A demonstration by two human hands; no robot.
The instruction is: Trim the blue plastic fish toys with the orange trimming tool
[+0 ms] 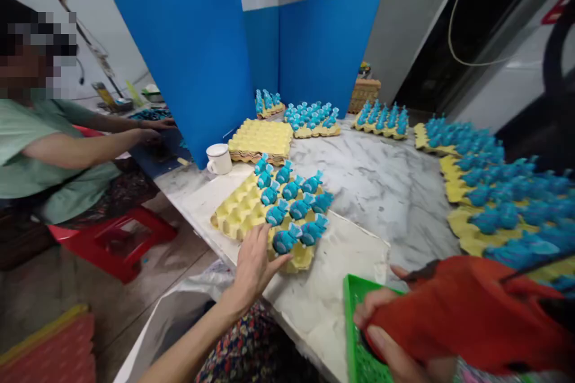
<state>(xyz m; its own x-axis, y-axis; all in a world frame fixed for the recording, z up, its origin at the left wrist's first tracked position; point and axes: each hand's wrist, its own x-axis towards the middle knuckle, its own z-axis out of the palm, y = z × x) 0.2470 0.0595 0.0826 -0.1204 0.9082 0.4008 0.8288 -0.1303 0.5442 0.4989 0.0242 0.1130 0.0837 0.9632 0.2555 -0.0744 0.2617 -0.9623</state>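
Note:
My left hand (255, 264) reaches over the near edge of a yellow egg-tray-like carton (238, 206), thumb and fingers apart. Its fingertips are close to a small blue figurine (284, 242) at the near end; I cannot tell whether they touch. Several similar figurines stand in the carton's right part, while the cups on its left side are bare. At lower right, the fingers of my right hand (389, 341) curl round the front end of a bulky red object (449, 311) with black parts, its kind unclear. Beneath that hand is a green plastic basket (353, 311).
A white mug (219, 159) stands beside stacked yellow cartons (260, 137). More filled cartons (453, 179) line the table's right and back. Blue panels (179, 54) divide the table from a co-worker (58, 143) at the left, near a red stool (117, 242).

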